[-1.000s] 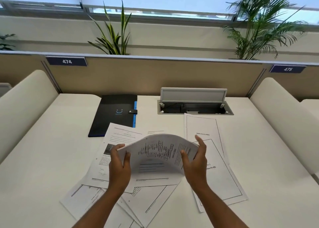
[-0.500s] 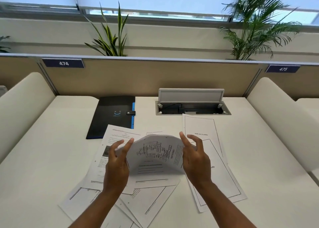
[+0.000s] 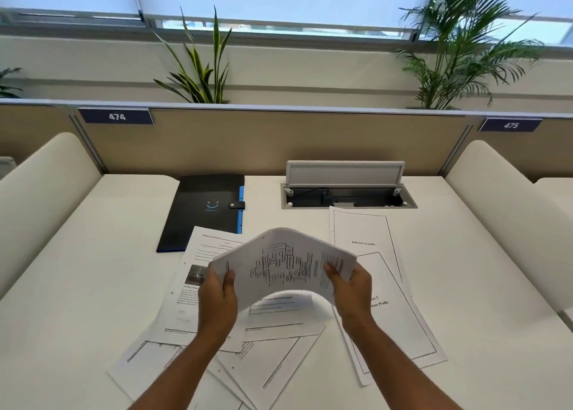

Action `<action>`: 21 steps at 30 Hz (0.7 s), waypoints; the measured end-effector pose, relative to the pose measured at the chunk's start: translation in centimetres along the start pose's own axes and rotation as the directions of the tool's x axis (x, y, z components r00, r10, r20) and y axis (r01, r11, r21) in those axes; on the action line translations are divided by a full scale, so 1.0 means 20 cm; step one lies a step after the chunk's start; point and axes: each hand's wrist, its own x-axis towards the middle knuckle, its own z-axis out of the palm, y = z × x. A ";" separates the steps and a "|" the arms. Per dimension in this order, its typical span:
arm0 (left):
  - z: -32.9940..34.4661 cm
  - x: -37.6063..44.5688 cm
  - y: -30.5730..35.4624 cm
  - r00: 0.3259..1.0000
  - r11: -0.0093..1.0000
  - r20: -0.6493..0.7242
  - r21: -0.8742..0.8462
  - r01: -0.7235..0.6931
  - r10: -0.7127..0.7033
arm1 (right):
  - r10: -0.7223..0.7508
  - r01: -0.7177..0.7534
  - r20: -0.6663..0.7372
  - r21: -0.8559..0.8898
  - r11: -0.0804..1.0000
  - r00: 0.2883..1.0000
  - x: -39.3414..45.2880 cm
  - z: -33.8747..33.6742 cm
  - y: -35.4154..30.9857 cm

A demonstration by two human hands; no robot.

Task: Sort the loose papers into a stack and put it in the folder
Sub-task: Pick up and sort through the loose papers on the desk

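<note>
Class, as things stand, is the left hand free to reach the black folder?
Probably not yet: the left hand grips the bent sheets together with the right hand. The desk between it and the folder holds only flat papers.

An office: a white desk point(image 3: 93, 285) walled by a tan partition point(image 3: 248, 142) bearing numbered blue seat tags point(image 3: 116, 116), with an open cable hatch point(image 3: 347, 192) at its far edge.

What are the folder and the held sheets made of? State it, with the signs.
Folder: looks like matte black plastic or faux leather, with a snap tab and blue edge; which one is unclear. Held sheets: thin white printed paper, arching between the left hand and right hand.
</note>
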 end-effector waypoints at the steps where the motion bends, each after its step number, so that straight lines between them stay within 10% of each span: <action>1: -0.01 -0.01 0.02 1.000 1.000 -0.022 -0.012 -0.020 0.020 | 0.002 -0.002 -0.008 0.029 1.000 1.000 0.00 -0.01 0.00; 13: -0.01 -0.08 -0.02 0.997 0.998 -0.032 0.007 0.069 -0.069 | -0.042 0.041 -0.009 -0.127 0.991 0.999 -0.05 -0.05 0.05; 16: -0.01 -0.03 0.00 0.989 0.989 -0.059 -0.072 0.131 -0.136 | 0.121 -0.135 -0.083 -0.189 0.973 0.989 -0.04 -0.04 0.03; 21: 0.05 -0.07 0.01 0.951 0.905 0.042 -0.298 0.304 -0.306 | 0.490 -0.506 0.136 0.331 0.797 0.861 -0.07 0.03 0.06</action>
